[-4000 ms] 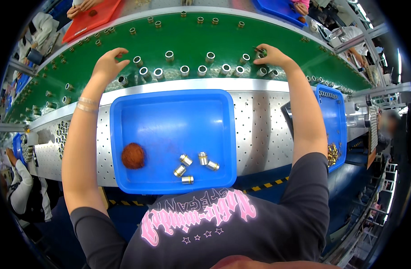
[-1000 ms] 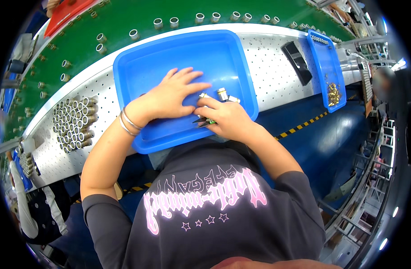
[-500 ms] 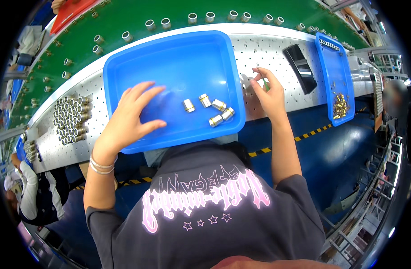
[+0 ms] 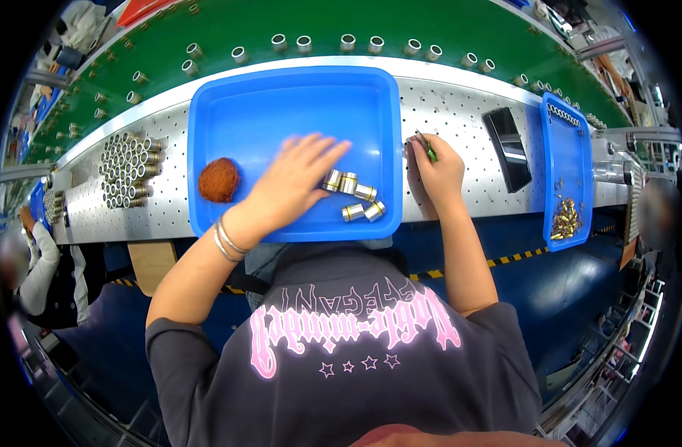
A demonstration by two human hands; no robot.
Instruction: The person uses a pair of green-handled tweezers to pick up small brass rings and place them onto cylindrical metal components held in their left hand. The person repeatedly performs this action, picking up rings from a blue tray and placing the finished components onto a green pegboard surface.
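Observation:
My left hand (image 4: 300, 179) reaches over the large blue tray (image 4: 296, 73), its fingers stretched out and smeared by motion. Just beyond its fingers and thumb lie several short silver metal sleeves with brass-coloured bands (image 4: 365, 192); whether the hand touches the nearest one I cannot tell. A reddish-brown fuzzy ball (image 4: 219, 180) rests inside the tray at the left. Outside the tray's right wall, my right hand (image 4: 439, 170) pinches a thin green-handled tool (image 4: 430, 152) above the perforated metal bench, and its fingers hide part of the tool.
Upright metal sleeves (image 4: 129, 170) stand grouped on the bench at left. A black phone-like slab (image 4: 508, 149) lies to the right. Beyond it, a narrow blue tray (image 4: 548, 156) holds small brass parts (image 4: 568, 220) and a row of rings. More sleeves stand on the green conveyor (image 4: 326, 22).
My left hand has moved right toward the banded sleeves, and the brown ball now shows. My right hand keeps its pinch beside the tray. The whole view has shifted slightly.

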